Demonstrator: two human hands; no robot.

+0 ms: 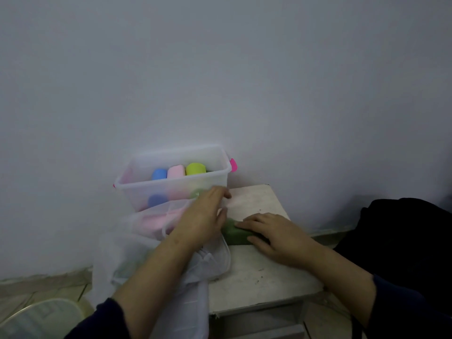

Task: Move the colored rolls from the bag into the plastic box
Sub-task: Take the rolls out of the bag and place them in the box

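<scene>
At the far left a pale tiled floor [36, 287] meets a plain grey-white wall [220, 69], with a round translucent lid-like thing [39, 316] at the bottom corner. A white mesh bag [127, 255] slumps over the left edge of a small scuffed white table [259, 272]; pink rolls [151, 222] show through its upper part. Behind the bag, against the wall, stands a clear plastic box [171, 185] with pink clips, holding a blue roll [159, 174], a pink roll [175, 172] and a yellow-green roll [195, 168] standing on end side by side. The left hand [203, 217] lies flat and open over the bag's mouth, fingertips touching the box's near wall. Just right of it a dark green roll [236, 234] lies on the table, its long axis running left to right, one end towards the bag. The right hand [274, 234] rests on it with fingers spread, pressing rather than gripping. A dark cloth heap [401, 236] sits at far right.
</scene>
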